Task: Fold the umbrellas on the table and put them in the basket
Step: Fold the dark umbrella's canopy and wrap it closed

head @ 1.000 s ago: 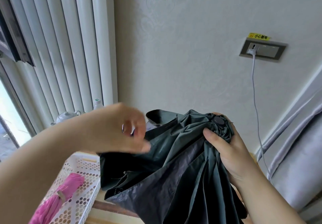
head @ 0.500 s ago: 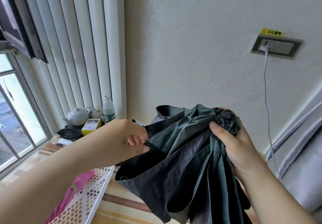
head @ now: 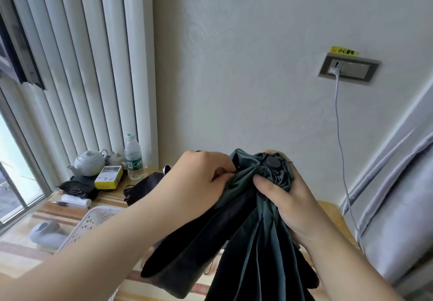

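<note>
The dark green umbrella (head: 246,225) is held up above the bench (head: 21,254), its cap end topmost. The right hand (head: 290,197) grips the gathered canopy just under the cap, and the left hand (head: 201,179) beside it pinches a fold with curled fingers. The white basket (head: 91,221) sits lower left of the umbrella.

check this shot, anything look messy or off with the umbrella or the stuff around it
Nothing looks damaged or spilled. The dark green umbrella is only half gathered: its canopy hangs in loose folds, unwrapped, while the left hand pinches a fold and the right hand grips near the cap. The white basket sits behind.
</note>
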A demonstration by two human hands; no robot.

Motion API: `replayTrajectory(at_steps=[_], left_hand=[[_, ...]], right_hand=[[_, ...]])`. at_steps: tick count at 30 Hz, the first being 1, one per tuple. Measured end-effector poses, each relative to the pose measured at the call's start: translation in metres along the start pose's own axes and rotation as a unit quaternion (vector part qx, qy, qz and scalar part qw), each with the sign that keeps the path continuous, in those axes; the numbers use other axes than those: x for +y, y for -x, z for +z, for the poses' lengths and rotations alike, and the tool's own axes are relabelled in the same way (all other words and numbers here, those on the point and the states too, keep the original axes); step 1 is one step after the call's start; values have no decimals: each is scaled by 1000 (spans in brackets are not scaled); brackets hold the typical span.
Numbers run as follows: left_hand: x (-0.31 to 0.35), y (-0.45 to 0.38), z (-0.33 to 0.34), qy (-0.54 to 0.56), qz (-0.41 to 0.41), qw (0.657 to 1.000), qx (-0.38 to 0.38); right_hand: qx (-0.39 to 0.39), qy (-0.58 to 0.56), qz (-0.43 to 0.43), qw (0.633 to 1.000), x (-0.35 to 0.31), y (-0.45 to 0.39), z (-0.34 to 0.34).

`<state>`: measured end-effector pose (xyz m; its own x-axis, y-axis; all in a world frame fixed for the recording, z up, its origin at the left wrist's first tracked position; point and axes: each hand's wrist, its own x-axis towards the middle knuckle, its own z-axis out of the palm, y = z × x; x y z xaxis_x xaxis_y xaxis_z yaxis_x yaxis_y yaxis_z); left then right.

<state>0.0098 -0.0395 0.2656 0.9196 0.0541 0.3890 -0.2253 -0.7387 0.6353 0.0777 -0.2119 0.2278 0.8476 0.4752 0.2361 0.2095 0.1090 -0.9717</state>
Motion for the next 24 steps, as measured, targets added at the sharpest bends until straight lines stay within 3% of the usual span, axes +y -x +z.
replayTrajectory(at_steps=[2, 6, 16, 21, 24], left_hand=[[0, -2, 1, 5, 5, 1000, 18], [6, -2, 8, -50, 114, 992, 5], [12, -1, 11, 63, 9, 998, 12], [8, 3, 6, 47, 38, 993, -99], [6, 7, -3, 58, -17, 998, -18]], right_hand=[[-14, 9, 1, 1000, -1, 1, 1], [-27, -8, -12, 1000, -1, 1, 4], [-60, 66, -52, 995, -5, 2, 9], [-3, 91, -65, 994, -5, 1, 6], [45, 95, -77, 992, -5, -1, 0]])
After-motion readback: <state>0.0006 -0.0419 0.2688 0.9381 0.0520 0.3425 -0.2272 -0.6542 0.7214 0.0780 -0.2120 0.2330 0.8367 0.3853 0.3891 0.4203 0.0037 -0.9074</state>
